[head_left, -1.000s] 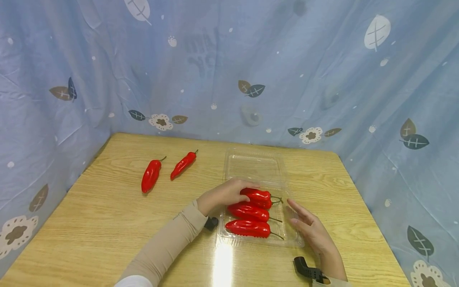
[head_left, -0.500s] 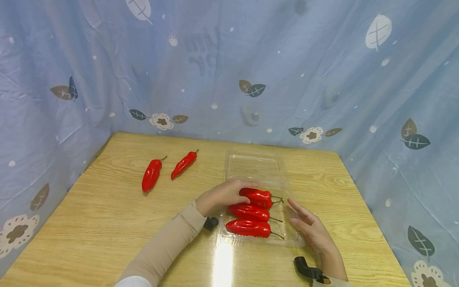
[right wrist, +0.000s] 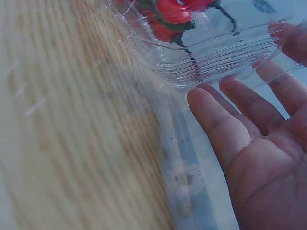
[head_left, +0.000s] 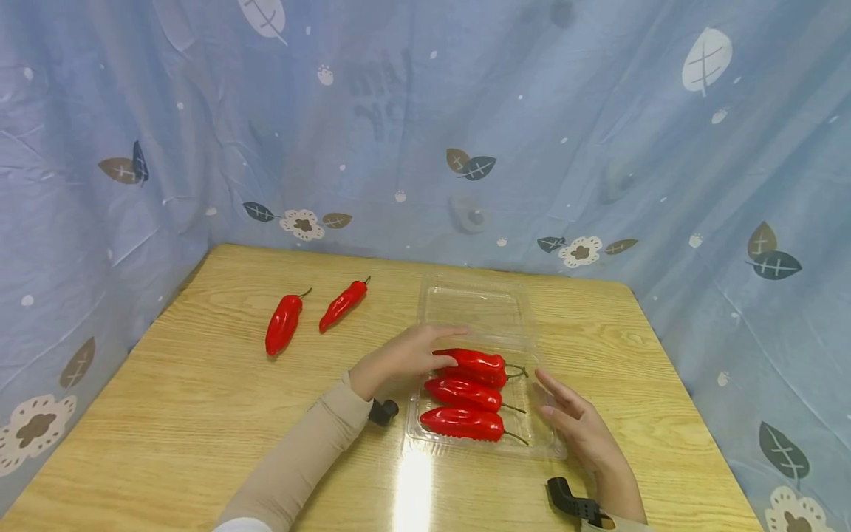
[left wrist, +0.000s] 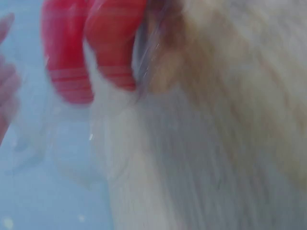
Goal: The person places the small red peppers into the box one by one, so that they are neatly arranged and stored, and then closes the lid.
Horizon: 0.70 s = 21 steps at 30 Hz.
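Note:
A clear plastic clamshell box [head_left: 420,443] lies with its lid [head_left: 473,303] folded back toward the curtain. Several red chili peppers lie crosswise in its base, stems to the right: a front pepper [head_left: 462,423], a middle pepper [head_left: 463,393] and an overlapping pair of rear peppers [head_left: 475,362]. My left hand [head_left: 408,355] hovers at the left tips of the rear peppers, fingers extended and thumb apart; any contact is hard to see. At the box's right wall, my right hand [head_left: 581,425] stands with loosely bent fingers; in the right wrist view its fingertips [right wrist: 199,98] are against the plastic.
Two more red chili peppers lie on the wooden table [head_left: 199,414] at the back left: a wider pepper [head_left: 283,325] and a slimmer pepper [head_left: 343,305]. A blue leaf-print curtain [head_left: 372,133] encloses the table's back and sides. The left wrist view is blurred.
My left hand has drawn slightly left, its thumb and fingers coming off the rear peppers' bodies toward their tips. The right hand and the peppers stay in place.

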Each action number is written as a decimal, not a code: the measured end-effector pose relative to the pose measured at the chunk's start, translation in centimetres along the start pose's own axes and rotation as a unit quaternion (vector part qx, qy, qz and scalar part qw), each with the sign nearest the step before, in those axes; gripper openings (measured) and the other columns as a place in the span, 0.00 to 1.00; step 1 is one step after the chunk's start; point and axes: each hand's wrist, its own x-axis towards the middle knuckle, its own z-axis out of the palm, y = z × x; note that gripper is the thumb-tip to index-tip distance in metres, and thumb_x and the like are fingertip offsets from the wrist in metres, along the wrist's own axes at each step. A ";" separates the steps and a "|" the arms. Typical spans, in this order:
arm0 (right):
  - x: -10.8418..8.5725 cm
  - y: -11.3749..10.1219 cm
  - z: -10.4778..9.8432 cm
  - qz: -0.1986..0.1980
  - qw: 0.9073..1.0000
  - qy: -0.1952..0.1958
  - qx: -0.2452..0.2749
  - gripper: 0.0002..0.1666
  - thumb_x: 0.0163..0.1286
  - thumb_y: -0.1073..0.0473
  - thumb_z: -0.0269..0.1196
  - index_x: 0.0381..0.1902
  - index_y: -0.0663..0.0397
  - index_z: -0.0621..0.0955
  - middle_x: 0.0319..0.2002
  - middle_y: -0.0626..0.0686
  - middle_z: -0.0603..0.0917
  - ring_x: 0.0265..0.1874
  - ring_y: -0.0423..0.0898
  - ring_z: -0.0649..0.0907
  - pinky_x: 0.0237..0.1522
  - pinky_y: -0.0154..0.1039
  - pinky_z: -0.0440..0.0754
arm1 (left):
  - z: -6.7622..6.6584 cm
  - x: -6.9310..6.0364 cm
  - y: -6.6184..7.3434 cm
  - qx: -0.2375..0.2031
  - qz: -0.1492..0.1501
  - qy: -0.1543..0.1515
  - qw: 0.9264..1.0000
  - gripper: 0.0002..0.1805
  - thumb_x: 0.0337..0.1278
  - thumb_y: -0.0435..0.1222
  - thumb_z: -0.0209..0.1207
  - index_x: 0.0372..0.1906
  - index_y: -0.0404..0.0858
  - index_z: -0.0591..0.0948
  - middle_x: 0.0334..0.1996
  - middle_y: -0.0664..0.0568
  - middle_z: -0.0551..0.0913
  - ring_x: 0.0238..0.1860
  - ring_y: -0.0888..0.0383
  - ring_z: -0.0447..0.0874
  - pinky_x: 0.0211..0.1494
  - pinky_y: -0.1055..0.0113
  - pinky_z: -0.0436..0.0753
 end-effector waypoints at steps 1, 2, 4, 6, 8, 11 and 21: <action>0.0 0.0 0.0 0.001 1.000 -0.001 0.001 0.34 0.70 0.72 0.49 0.70 0.73 0.52 0.69 0.37 0.62 0.65 0.30 0.67 0.58 0.26 0.72 | -0.3 -0.2 -0.1 -0.003 -0.001 0.012 1.000 0.32 0.59 0.40 0.61 0.69 0.46 0.67 0.67 0.55 0.70 0.48 0.59 0.79 0.62 0.62 0.75; 0.0 -0.1 0.0 0.001 1.000 -0.002 0.002 0.34 0.71 0.72 0.49 0.70 0.73 0.52 0.70 0.37 0.62 0.65 0.31 0.68 0.58 0.26 0.72 | -0.6 -0.3 -0.3 -0.006 -0.003 0.025 1.000 0.31 0.60 0.40 0.61 0.69 0.46 0.67 0.66 0.54 0.70 0.48 0.59 0.79 0.62 0.62 0.75; 0.0 -0.1 0.0 0.001 1.000 -0.005 0.006 0.34 0.71 0.72 0.49 0.70 0.73 0.51 0.70 0.38 0.61 0.65 0.31 0.68 0.58 0.26 0.72 | -1.3 -0.7 -0.7 -0.013 -0.003 0.055 0.998 0.30 0.60 0.39 0.61 0.68 0.46 0.69 0.66 0.52 0.71 0.52 0.56 0.80 0.63 0.60 0.74; 0.0 -0.2 -0.1 -0.002 1.000 -0.010 0.010 0.34 0.71 0.72 0.48 0.70 0.74 0.51 0.71 0.39 0.61 0.65 0.32 0.68 0.58 0.26 0.72 | -2.0 -1.0 -1.2 -0.021 -0.013 0.081 0.996 0.30 0.59 0.40 0.61 0.67 0.47 0.70 0.65 0.51 0.72 0.60 0.54 0.76 0.65 0.57 0.72; 0.1 -0.3 -0.1 -0.007 1.000 -0.013 0.014 0.34 0.71 0.72 0.48 0.70 0.74 0.50 0.71 0.40 0.61 0.65 0.32 0.68 0.58 0.26 0.72 | -2.6 -1.4 -1.8 -0.022 -0.024 0.104 0.994 0.29 0.59 0.41 0.62 0.66 0.47 0.70 0.65 0.50 0.72 0.66 0.51 0.69 0.67 0.55 0.70; 0.1 -0.3 -0.2 -0.011 1.000 -0.015 0.013 0.34 0.71 0.72 0.48 0.70 0.75 0.50 0.71 0.41 0.61 0.66 0.32 0.67 0.58 0.26 0.72 | -3.3 -2.0 -2.8 -0.022 -0.046 0.133 0.990 0.29 0.59 0.42 0.61 0.66 0.47 0.71 0.65 0.51 0.72 0.66 0.50 0.69 0.67 0.54 0.69; 0.0 0.0 -0.1 -0.003 1.000 -0.012 0.002 0.34 0.71 0.72 0.48 0.71 0.73 0.51 0.71 0.41 0.61 0.65 0.30 0.67 0.58 0.26 0.72 | -4.7 -4.4 -7.0 -0.029 -0.137 0.240 0.961 0.27 0.61 0.40 0.59 0.66 0.43 0.71 0.65 0.45 0.72 0.62 0.43 0.72 0.59 0.47 0.75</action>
